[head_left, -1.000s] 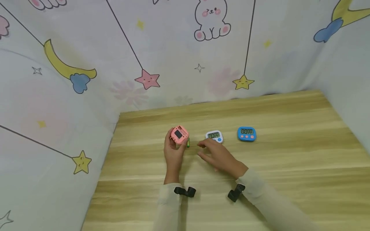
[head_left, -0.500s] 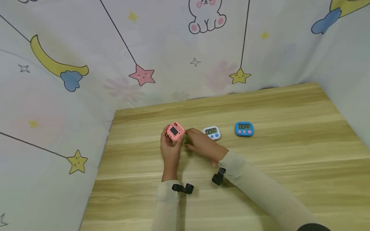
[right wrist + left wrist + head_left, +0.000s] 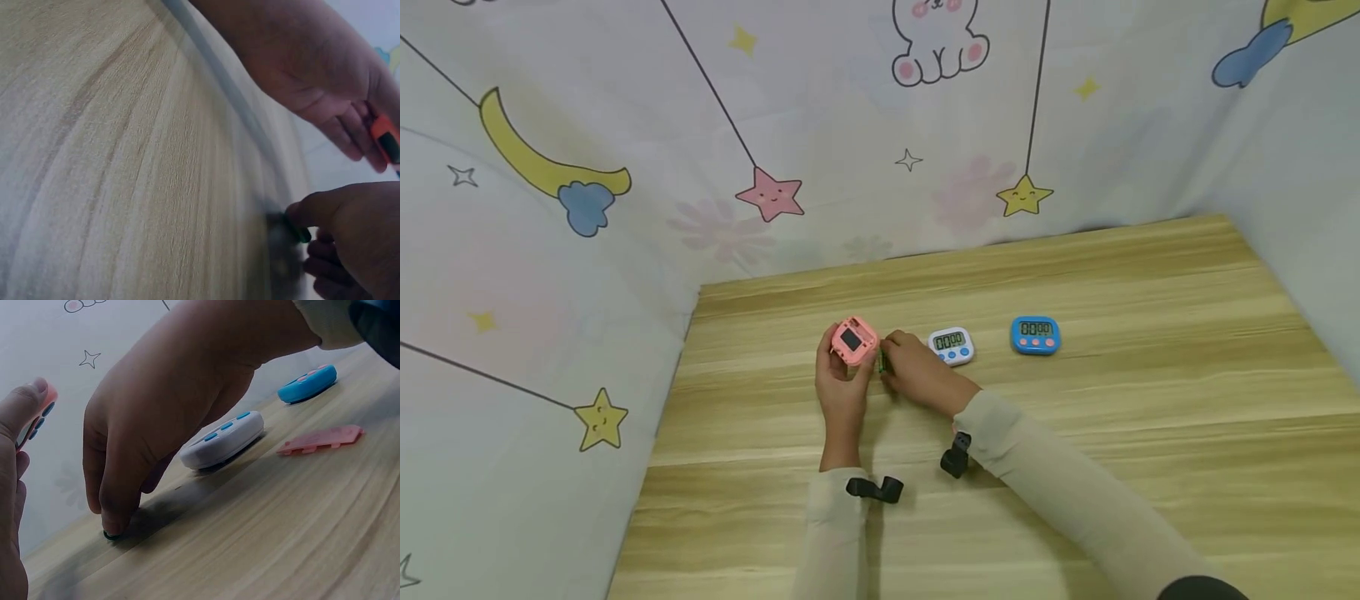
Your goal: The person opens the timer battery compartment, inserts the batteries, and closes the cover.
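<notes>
My left hand [image 3: 841, 404] holds a pink digital timer [image 3: 868, 340] above the table, its back turned up. The back cover is off, and the open battery slot shows beside a dark rectangle. My right hand [image 3: 922, 371] is down at the tabletop just right of the timer, thumb and fingertips pinching a small green battery [image 3: 882, 363]. In the right wrist view the green end of the battery [image 3: 303, 234] pokes out past the thumb; the fingers hide most of it. A pink battery cover [image 3: 322, 439] lies on the table, mostly behind the right wrist in the head view.
A white timer [image 3: 951, 345] with blue buttons lies face up just beyond the right hand. Farther right lies a blue timer [image 3: 1036, 335] with pink buttons. The wooden table [image 3: 1150, 333] meets a printed cloth wall [image 3: 842, 125] at the back and sides.
The right hand has moved left and down from beside the white timer to the green battery and taken hold of it. The left hand keeps its grip on the pink timer.
</notes>
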A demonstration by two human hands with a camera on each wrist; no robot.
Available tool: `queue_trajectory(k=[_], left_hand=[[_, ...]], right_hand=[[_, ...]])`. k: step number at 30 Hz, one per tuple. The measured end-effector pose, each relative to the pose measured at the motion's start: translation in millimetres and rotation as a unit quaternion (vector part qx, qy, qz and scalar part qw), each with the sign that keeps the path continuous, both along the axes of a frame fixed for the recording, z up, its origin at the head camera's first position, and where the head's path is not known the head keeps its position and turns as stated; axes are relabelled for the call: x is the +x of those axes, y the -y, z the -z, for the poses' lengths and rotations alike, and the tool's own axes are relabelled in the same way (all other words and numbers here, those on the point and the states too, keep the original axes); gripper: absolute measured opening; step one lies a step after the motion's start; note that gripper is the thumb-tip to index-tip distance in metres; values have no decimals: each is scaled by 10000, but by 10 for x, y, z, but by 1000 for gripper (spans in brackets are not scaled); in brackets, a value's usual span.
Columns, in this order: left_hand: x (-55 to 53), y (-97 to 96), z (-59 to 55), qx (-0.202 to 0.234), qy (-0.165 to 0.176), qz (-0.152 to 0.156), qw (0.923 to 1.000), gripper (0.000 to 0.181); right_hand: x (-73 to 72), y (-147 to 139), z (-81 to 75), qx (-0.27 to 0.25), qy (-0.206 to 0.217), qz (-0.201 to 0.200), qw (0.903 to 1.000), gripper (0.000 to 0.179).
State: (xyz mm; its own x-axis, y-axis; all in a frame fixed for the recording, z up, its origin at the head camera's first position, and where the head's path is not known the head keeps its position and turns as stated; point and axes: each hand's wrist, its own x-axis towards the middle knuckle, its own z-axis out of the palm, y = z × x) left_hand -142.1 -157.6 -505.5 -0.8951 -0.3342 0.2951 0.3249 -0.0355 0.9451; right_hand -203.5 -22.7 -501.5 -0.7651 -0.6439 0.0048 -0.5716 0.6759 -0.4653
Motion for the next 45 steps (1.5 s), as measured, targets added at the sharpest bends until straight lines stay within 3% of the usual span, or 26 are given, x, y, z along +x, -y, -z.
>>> queue_trajectory(k=[5, 11, 22, 27, 38, 42, 45], left_hand=[[48, -44, -171, -59, 26, -26, 10000, 73], [61, -51, -181, -55, 91, -66, 9999, 72], [60, -48, -175, 1, 177, 37, 9998, 73], [55, -61, -176, -136, 204, 79, 9997, 73], [85, -58, -121, -314, 189, 183, 9992, 74], [67, -71, -99, -400, 149, 229, 9988, 73], [61, -90, -87, -406, 145, 323, 9985, 74]], right_hand=[[-12, 8, -16, 10, -109, -68, 9999, 41], [2, 30, -58, 37, -178, 25, 9998, 28], [26, 9, -66, 209, -226, 188, 9994, 31], [81, -79, -132, -21, -181, 276, 9995, 38], [394, -479, -312, -921, -128, 521, 9943, 42], [412, -621, -340, -1248, -284, 596, 9900, 41], [395, -716, -357, -1636, -270, 441, 9852, 41]])
